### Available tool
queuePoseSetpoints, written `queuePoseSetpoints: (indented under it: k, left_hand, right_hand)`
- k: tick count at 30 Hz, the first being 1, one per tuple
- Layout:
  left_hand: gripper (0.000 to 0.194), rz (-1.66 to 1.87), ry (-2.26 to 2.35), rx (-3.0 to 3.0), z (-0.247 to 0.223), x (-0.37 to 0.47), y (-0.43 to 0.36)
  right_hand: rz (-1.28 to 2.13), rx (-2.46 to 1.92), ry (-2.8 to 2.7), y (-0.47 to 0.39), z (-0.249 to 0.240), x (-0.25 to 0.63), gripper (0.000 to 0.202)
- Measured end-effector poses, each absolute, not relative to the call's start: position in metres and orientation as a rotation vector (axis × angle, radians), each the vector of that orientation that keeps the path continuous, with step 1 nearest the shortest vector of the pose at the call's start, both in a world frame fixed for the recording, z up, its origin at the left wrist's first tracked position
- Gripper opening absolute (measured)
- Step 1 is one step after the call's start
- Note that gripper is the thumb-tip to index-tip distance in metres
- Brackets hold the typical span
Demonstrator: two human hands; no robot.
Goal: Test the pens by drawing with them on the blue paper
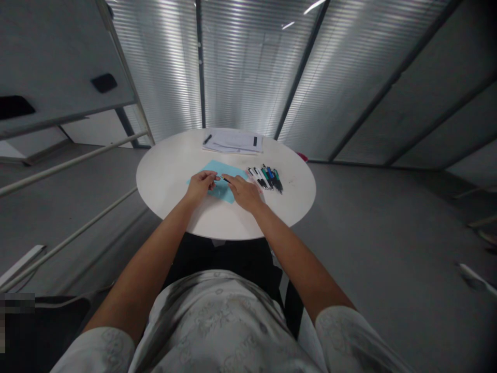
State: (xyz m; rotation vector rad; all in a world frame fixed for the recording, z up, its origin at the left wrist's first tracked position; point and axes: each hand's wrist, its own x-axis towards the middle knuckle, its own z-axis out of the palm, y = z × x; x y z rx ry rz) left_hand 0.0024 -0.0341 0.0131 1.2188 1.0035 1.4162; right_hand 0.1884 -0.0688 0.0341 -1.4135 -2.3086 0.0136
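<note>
Over a light-blue sheet (223,195) on the round white table, both hands work close together. My left hand (200,185) is closed in a pinch at the sheet's left side; the small thing at its fingertips is too small to name. My right hand (245,192) is closed around a dark, slim pen (225,180), whose tip points left towards the left fingertips. Most of this pen is hidden by the fingers. Just right of the right hand lies a row of several pens (267,178) with white, black, green and blue parts.
The round table (171,160) stands before me. At its far edge lies a stack of papers (233,141) with a dark pen-like item (207,139) on the left. A whiteboard on a metal frame (116,142) stands at left. Glass panels with blinds (240,67) rise behind.
</note>
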Motion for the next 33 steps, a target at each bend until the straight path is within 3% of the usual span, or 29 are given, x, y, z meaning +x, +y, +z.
queuePoseSetpoints:
  k: [17, 33]
  left_hand:
    - [0.017, 1.347, 0.98, 1.254, 0.01, 0.003, -0.034]
    - [0.025, 1.286, 1.02, 1.443, 0.007, 0.007, -0.039]
  right_hand:
    - [-0.036, -1.535, -2.42, -0.072, 0.037, 0.188, 0.047]
    - [0.023, -1.361, -2.335, -0.064, 0.026, 0.189, 0.042]
